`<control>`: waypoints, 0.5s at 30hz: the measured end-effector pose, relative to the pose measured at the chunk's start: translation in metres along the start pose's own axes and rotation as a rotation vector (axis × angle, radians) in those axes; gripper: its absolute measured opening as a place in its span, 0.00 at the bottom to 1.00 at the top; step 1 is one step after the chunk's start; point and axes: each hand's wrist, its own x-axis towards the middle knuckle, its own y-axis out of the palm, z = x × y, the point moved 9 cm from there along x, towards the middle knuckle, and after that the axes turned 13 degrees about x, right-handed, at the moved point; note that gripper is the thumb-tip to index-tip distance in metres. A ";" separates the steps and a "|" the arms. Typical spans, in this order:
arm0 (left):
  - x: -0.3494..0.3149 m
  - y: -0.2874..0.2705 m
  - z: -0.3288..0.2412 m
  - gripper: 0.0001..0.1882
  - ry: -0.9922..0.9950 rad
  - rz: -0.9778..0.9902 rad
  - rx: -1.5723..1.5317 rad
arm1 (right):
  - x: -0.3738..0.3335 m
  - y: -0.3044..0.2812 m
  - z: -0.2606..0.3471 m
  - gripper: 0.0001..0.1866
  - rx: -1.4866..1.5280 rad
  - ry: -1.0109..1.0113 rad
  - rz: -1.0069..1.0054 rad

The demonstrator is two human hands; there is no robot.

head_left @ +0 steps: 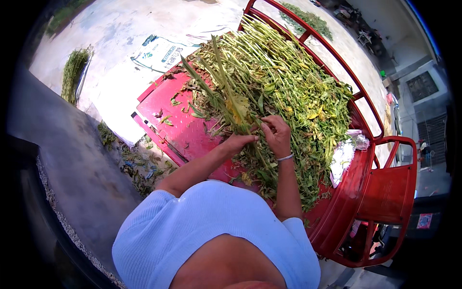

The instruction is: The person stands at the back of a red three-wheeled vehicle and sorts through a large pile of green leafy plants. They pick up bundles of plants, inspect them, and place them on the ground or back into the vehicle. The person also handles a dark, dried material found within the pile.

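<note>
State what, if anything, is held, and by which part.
The left hand grips a bundle of green stalks by its leafy lower part; whether the right hand holds any is unclear.

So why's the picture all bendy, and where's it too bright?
Head view: the fisheye lens bows the red cart rail and leaves black corners. Head view: sun washes out the white sheeting, while the grey floor at left lies in shadow.

A pale blue knit top is worn, its fine ribbing shown most clearly at the left sleeve. The 2 sleeves are cut short, and the forearms are left bare. The neckline is cut wide and rounded. 1 thin, pale bracelet is worn on the right wrist.
</note>
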 end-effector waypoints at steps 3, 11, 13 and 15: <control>0.002 -0.012 0.028 0.24 -0.123 0.044 0.141 | 0.034 0.035 0.033 0.19 -0.234 -0.281 0.125; -0.009 0.004 0.011 0.21 -0.048 0.167 0.324 | 0.072 0.088 0.085 0.14 -0.549 -0.547 0.098; -0.012 0.010 -0.005 0.23 -0.015 0.180 0.321 | 0.082 0.092 0.084 0.14 -0.563 -0.593 0.087; -0.010 0.012 -0.007 0.27 0.025 0.169 0.333 | 0.092 0.087 0.082 0.09 -0.512 -0.676 0.083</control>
